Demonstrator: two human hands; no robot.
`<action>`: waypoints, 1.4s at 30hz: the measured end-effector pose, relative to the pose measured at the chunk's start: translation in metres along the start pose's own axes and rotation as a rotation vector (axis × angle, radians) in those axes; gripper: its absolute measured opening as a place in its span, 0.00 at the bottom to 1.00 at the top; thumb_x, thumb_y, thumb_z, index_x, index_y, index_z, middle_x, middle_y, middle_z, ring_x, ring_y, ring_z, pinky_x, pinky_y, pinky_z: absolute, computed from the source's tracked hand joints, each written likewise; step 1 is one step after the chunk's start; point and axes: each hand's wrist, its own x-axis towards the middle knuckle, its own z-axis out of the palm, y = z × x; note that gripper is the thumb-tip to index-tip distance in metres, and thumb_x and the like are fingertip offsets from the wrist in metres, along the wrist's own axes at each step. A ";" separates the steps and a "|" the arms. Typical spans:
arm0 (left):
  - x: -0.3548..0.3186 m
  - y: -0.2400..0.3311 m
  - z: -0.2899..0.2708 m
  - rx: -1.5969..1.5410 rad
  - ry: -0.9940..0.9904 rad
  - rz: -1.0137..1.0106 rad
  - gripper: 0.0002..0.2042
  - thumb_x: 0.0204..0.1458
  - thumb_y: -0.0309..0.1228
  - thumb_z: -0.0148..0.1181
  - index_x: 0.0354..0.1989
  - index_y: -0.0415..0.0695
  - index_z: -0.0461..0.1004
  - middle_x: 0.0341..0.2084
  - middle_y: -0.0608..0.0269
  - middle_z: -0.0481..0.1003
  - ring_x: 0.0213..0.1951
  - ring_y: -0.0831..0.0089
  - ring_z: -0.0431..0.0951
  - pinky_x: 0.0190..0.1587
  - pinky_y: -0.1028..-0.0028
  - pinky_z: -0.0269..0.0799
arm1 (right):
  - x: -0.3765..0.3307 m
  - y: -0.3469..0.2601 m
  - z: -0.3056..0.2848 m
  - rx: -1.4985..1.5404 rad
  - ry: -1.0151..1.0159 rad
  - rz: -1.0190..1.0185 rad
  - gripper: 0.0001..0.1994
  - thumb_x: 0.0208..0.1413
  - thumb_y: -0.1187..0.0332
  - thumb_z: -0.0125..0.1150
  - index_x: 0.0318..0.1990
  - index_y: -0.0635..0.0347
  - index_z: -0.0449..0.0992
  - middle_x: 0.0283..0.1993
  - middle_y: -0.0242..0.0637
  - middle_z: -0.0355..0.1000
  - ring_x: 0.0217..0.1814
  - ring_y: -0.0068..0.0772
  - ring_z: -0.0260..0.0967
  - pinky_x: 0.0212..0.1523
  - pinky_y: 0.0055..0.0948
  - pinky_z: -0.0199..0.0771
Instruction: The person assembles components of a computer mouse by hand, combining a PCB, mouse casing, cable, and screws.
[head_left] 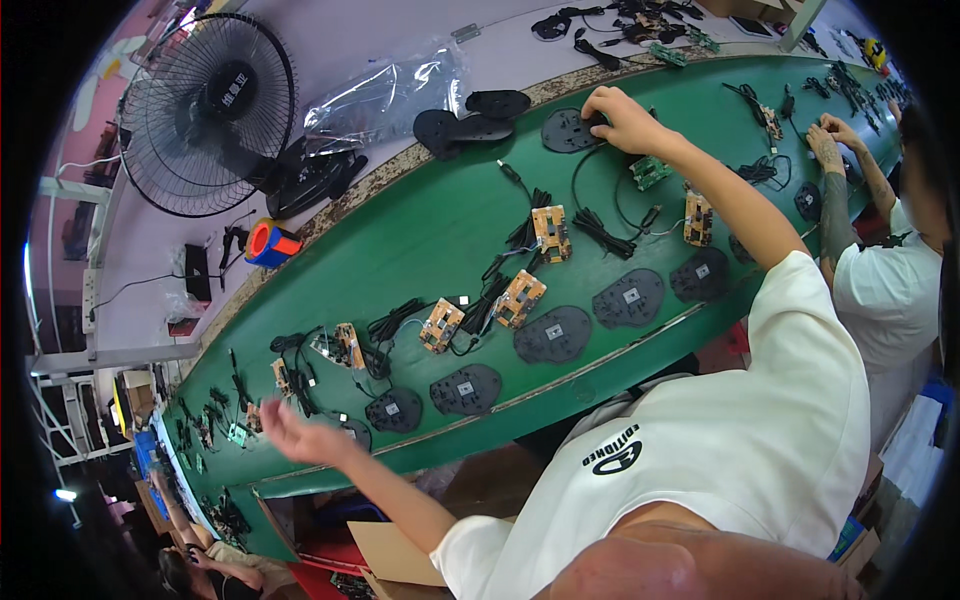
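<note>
My right hand (628, 122) bent over one lobed black plate (566, 132) at the far edge of the smooth green surface (400, 265); whether it pinched, I could not tell. My left hand (298, 436) hung loosely spread, near the left end. Five matte plates (552, 336) lined the near edge, at least five tan rectangular boards (520, 298) behind.

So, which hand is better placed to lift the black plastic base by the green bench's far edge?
Probably the right hand: it is at the edge of the black plastic base, whereas the left hand is far to the left, near a brown circuit board.
</note>
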 end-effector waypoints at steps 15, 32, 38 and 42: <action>-0.108 0.106 0.105 -0.580 -1.301 -0.509 0.27 0.54 0.18 0.59 0.63 0.36 0.60 0.45 0.57 0.74 0.39 0.74 0.77 0.30 0.79 0.75 | 0.022 -0.158 -0.026 0.315 0.243 -0.947 0.12 0.53 0.71 0.65 0.44 0.63 0.73 0.51 0.46 0.72 0.54 0.51 0.72 0.52 0.42 0.75; -0.125 0.067 0.060 -0.664 -0.579 -0.761 0.43 0.43 0.17 0.61 0.71 0.41 0.49 0.48 0.52 0.71 0.34 0.66 0.78 0.21 0.73 0.77 | 0.261 0.014 0.100 -0.051 0.108 -0.110 0.10 0.53 0.66 0.62 0.40 0.59 0.75 0.40 0.47 0.77 0.46 0.54 0.74 0.46 0.49 0.72; -0.129 0.093 0.065 -0.674 -0.682 -0.746 0.43 0.43 0.16 0.60 0.71 0.42 0.50 0.52 0.51 0.69 0.42 0.65 0.77 0.39 0.69 0.81 | 0.225 0.003 0.077 -0.061 0.114 0.012 0.10 0.56 0.64 0.60 0.42 0.57 0.75 0.43 0.47 0.76 0.52 0.53 0.73 0.50 0.48 0.72; -0.150 0.114 0.075 -0.745 -0.726 -0.729 0.44 0.42 0.17 0.62 0.71 0.44 0.49 0.47 0.52 0.70 0.36 0.65 0.77 0.21 0.72 0.76 | 0.195 0.003 0.054 -0.103 0.080 0.123 0.15 0.57 0.64 0.58 0.52 0.53 0.74 0.54 0.46 0.72 0.60 0.50 0.70 0.55 0.49 0.71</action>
